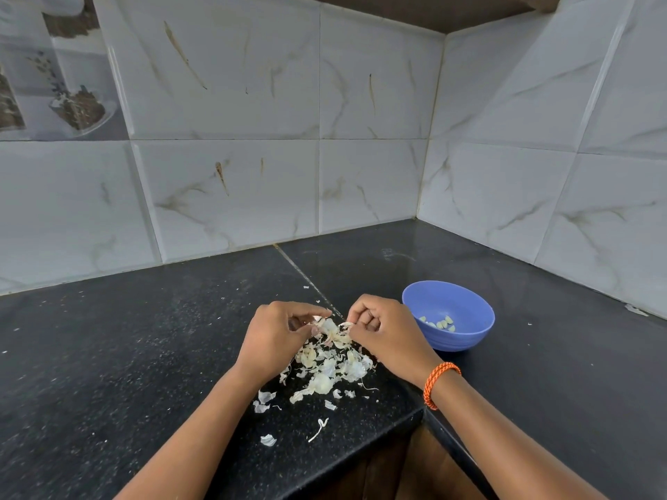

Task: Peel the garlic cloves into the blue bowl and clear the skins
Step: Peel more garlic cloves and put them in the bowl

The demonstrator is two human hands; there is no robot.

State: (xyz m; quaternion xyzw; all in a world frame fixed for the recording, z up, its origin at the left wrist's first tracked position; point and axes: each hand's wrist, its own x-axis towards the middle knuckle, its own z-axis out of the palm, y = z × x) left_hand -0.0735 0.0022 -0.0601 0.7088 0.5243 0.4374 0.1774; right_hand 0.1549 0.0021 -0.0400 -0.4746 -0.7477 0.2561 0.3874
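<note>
Two hands met over a black speckled stone bench, the left hand (279, 328) and the right hand (379, 328) each pinching, with curled fingers, the same papery garlic piece (334, 330) held just above a heap of shed skins (330, 366). Whether a whole clove lay inside the wrapping could not be told. The step in hand appeared to be stripping that piece, and it looked best done by gripping the firm clove with one hand and tearing the dry husk away from one end, over the heap, so flakes did not scatter further. The skins were thin, curled and off-white, some drifting toward the bench's front edge; one stringy scrap (317, 429) lay apart. To the right, near the right hand, stood the blue bowl (469, 337), smooth, round and seemingly plastic, holding a few pale peeled cloves (442, 323). An orange braided band (438, 384) circled the right wrist. Glossy marbled tiles (234, 193) backed the corner.
</note>
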